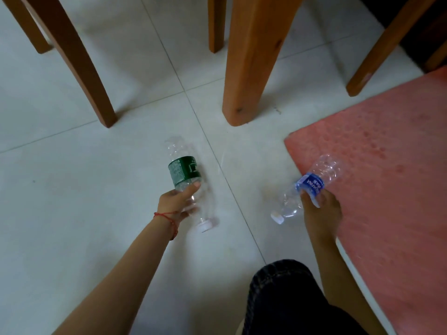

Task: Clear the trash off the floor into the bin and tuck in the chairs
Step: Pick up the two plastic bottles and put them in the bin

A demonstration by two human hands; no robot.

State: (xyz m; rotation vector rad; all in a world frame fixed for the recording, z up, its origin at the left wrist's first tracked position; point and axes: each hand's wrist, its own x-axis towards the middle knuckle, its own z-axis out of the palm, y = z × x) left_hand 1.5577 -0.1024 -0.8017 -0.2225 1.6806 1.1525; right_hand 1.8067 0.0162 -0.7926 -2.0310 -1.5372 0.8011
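Down at floor level, both hands have a clear plastic bottle each. The blue bottle (312, 187) reads "AFINA" on its label, the start hidden; the green bottle (186, 176) has a label whose print is too blurred to read. The left hand (177, 201), red string at the wrist, reaches toward twelve o'clock, fingers wrapped round the green bottle's lower half, white cap pointing to six. The right hand (320, 209) clamps the blue bottle at the edge of the pink mat (387, 165), cap toward eight o'clock. Wooden legs (251, 59) stand beyond on the floor (72, 165).
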